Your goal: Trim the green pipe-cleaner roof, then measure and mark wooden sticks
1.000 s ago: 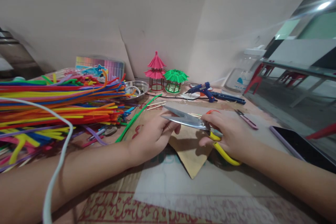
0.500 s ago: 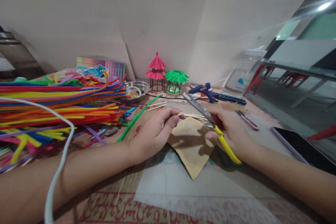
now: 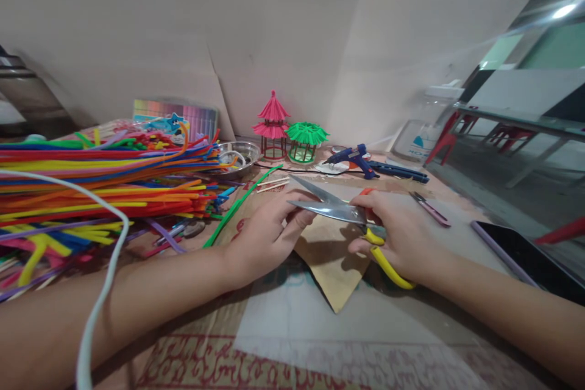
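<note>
My right hand grips scissors with yellow and orange handles. Their blades are spread and point left, crossing in front of my left fingertips. My left hand is closed in a pinch on a thin wooden stick, which the blades and fingers now mostly hide. Below both hands lies a tan sheet, one corner towards me. A few more thin pale sticks rest on the table just beyond my left hand, near a green pipe cleaner.
Bundles of coloured pipe cleaners fill the left side, with a white cable in front. Behind stand a pink-roofed model, a green-roofed model and a metal bowl. A glue gun, pliers, cutter and phone lie right.
The scissors have swung from pointing up and away to pointing left, and their blades have opened. They now cover the stick end at my left fingertips. My left hand has hardly moved.
</note>
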The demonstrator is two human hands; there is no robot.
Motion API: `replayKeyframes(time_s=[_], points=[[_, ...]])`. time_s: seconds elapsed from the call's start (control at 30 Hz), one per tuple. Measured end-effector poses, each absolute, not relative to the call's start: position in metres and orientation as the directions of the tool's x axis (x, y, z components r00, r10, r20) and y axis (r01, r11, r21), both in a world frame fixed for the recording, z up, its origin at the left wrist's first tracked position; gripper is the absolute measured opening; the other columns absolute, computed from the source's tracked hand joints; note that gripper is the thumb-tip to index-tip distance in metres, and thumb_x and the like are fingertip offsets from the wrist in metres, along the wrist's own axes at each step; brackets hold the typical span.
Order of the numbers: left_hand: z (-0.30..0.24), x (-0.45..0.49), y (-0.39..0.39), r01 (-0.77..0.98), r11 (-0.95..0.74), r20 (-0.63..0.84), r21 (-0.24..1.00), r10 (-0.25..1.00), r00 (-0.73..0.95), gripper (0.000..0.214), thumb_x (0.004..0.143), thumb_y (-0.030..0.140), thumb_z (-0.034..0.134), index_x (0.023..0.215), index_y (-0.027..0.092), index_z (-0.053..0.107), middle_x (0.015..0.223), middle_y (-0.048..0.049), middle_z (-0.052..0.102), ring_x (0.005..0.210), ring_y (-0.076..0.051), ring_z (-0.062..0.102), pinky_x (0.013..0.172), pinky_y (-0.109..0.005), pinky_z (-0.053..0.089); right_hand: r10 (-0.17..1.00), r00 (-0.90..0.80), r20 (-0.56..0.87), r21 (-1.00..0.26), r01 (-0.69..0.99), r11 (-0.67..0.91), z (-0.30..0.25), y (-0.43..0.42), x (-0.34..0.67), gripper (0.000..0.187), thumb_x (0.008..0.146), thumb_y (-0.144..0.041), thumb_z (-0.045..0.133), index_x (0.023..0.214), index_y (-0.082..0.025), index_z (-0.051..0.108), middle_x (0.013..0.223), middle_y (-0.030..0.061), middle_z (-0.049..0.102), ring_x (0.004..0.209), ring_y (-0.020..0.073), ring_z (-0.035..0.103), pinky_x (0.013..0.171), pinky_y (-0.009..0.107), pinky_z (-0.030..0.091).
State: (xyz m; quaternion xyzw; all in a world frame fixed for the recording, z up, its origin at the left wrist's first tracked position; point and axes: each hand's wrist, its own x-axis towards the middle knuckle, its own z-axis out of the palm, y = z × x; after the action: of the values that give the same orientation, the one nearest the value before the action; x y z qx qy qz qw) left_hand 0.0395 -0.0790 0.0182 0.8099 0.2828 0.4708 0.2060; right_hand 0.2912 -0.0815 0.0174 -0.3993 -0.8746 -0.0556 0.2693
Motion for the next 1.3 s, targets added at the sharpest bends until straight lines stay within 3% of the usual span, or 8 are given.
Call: replayKeyframes(time_s=[0.23, 0.43, 0.6, 0.77, 1.1, 1.2, 1.3], points=[[0.022, 0.040, -0.082, 0.292, -0.754, 0.627, 0.589, 0.654, 0.423, 0.019, 0.097, 0.018, 0.046, 0.084, 0.017, 0.060, 0.085, -0.0038, 0.065, 0.077, -0.015, 0.060, 0.068, -0.027, 0.048, 0.639, -0.568, 0.519, -0.109, 0.697, 0.709, 0.017, -0.081, 0.293, 0.042, 0.089, -0.055, 0.063, 0.106, -0.017, 0.057, 0.086, 0.0052, 0.059, 0.071, 0.0205, 0.055, 0.064, 0.030, 0.038], [0.022, 0.039, -0.083, 0.320, -0.776, 0.635, 0.544, 0.630, 0.448, 0.022, 0.097, 0.016, 0.046, 0.080, 0.017, 0.060, 0.084, -0.0038, 0.064, 0.079, -0.014, 0.060, 0.072, -0.027, 0.049, 0.614, -0.589, 0.525, -0.069, 0.690, 0.721, 0.017, -0.079, 0.294, 0.040, 0.092, -0.058, 0.057, 0.100, -0.019, 0.060, 0.080, 0.0041, 0.060, 0.070, 0.0206, 0.055, 0.063, 0.030, 0.037], [0.022, 0.039, -0.083, 0.324, -0.786, 0.647, 0.527, 0.618, 0.446, 0.023, 0.098, 0.016, 0.045, 0.079, 0.017, 0.060, 0.083, -0.0032, 0.063, 0.078, -0.014, 0.059, 0.071, -0.026, 0.048, 0.612, -0.590, 0.528, -0.049, 0.697, 0.715, 0.018, -0.080, 0.295, 0.038, 0.089, -0.057, 0.063, 0.095, -0.019, 0.062, 0.078, 0.0038, 0.060, 0.070, 0.0206, 0.055, 0.062, 0.029, 0.036], [0.022, 0.038, -0.083, 0.403, -0.717, 0.553, 0.569, 0.696, 0.459, 0.025, 0.098, 0.019, 0.043, 0.079, 0.017, 0.059, 0.077, -0.0022, 0.060, 0.074, -0.015, 0.057, 0.069, -0.027, 0.045, 0.634, -0.583, 0.508, -0.073, 0.704, 0.707, 0.018, -0.080, 0.296, 0.031, 0.090, -0.051, 0.064, 0.093, -0.020, 0.062, 0.072, 0.0016, 0.058, 0.066, 0.0195, 0.054, 0.059, 0.029, 0.034], [0.023, 0.040, -0.084, 0.257, -0.714, 0.579, 0.651, 0.686, 0.440, 0.023, 0.104, 0.024, 0.037, 0.096, 0.018, 0.058, 0.081, -0.0010, 0.061, 0.079, -0.014, 0.058, 0.077, -0.028, 0.044, 0.780, -0.333, 0.530, -0.380, 0.729, 0.569, 0.021, -0.074, 0.293, 0.044, 0.089, -0.057, 0.058, 0.115, -0.021, 0.058, 0.076, 0.0016, 0.061, 0.065, 0.0192, 0.056, 0.057, 0.029, 0.043], [0.021, 0.040, -0.083, 0.244, -0.705, 0.572, 0.666, 0.692, 0.441, 0.024, 0.105, 0.026, 0.035, 0.099, 0.018, 0.057, 0.081, -0.0006, 0.060, 0.079, -0.014, 0.058, 0.077, -0.027, 0.044, 0.839, -0.283, 0.465, -0.365, 0.802, 0.473, 0.029, -0.065, 0.301, 0.047, 0.086, -0.058, 0.062, 0.119, -0.023, 0.062, 0.078, 0.0017, 0.064, 0.065, 0.0201, 0.058, 0.056, 0.029, 0.043], [0.021, 0.040, -0.083, 0.242, -0.698, 0.571, 0.674, 0.700, 0.429, 0.024, 0.105, 0.027, 0.034, 0.102, 0.018, 0.056, 0.080, -0.0006, 0.060, 0.079, -0.014, 0.057, 0.077, -0.028, 0.044, 0.874, -0.285, 0.393, -0.273, 0.872, 0.407, 0.038, -0.049, 0.322, 0.049, 0.083, -0.062, 0.064, 0.114, -0.023, 0.069, 0.077, 0.0030, 0.068, 0.065, 0.0224, 0.061, 0.056, 0.031, 0.043]])
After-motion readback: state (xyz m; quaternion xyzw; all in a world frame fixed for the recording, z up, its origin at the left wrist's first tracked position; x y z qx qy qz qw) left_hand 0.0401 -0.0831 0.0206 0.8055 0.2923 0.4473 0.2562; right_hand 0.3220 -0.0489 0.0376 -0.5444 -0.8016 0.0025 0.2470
